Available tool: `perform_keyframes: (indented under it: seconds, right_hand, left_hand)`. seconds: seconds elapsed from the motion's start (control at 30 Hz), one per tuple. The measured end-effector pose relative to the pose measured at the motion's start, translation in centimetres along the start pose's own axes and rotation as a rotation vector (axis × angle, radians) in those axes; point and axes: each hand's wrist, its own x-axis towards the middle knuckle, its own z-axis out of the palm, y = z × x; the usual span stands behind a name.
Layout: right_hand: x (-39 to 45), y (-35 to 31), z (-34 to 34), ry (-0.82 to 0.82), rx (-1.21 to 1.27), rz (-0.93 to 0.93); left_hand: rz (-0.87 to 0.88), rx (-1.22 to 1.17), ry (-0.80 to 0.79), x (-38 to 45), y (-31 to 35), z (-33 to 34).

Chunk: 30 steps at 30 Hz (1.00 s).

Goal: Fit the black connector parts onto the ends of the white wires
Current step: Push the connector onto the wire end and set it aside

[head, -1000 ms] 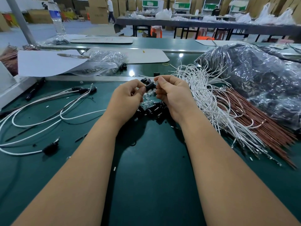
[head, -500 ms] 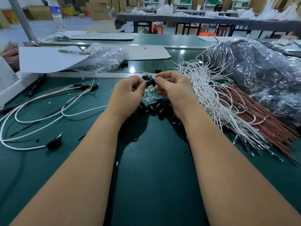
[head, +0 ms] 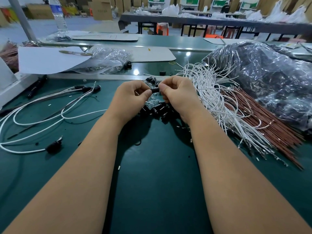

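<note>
My forearms reach out over the green desk [head: 152,191] to its middle, where both hands meet above a small heap of loose black connector parts [head: 156,111]. My left hand [head: 130,97] and right hand [head: 177,93] each curl round one end of a single black connector [head: 155,90], thumb and fingertips pinching it between them; whether a wire end already sits inside it I cannot tell. It looks light, hard and smooth, likely slippery, so I judge a firm fingertip hold on its body best. The white wires [head: 211,98] lie just right of my hands, thin, limp and easily kinked, best taken close to the tip.
</note>
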Motion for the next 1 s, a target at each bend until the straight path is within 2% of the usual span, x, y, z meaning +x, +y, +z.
perform_keyframes:
  seconds: [0.23, 0.47, 0.7, 1.0]
  right_hand:
    - [-0.09, 0.08, 0.01, 0.004, -0.042, 0.01]
    - [-0.16, -0.18, -0.19, -0.023, 0.185, 0.073]
    - [-0.07, -0.37, -0.59, -0.041, 0.035, 0.015]
    - [-0.44, 0.02, 0.04, -0.01, 0.157, 0.075]
  left_hand:
    - [0.006, -0.039, -0.041, -0.17, -0.05, -0.53]
    - [-0.006, -0.11, -0.013, -0.05, -0.04, -0.6]
    - [-0.059, -0.119, -0.046, 0.21, -0.44, -0.85]
    - [-0.007, -0.12, -0.014, -0.03, 0.02, -0.51]
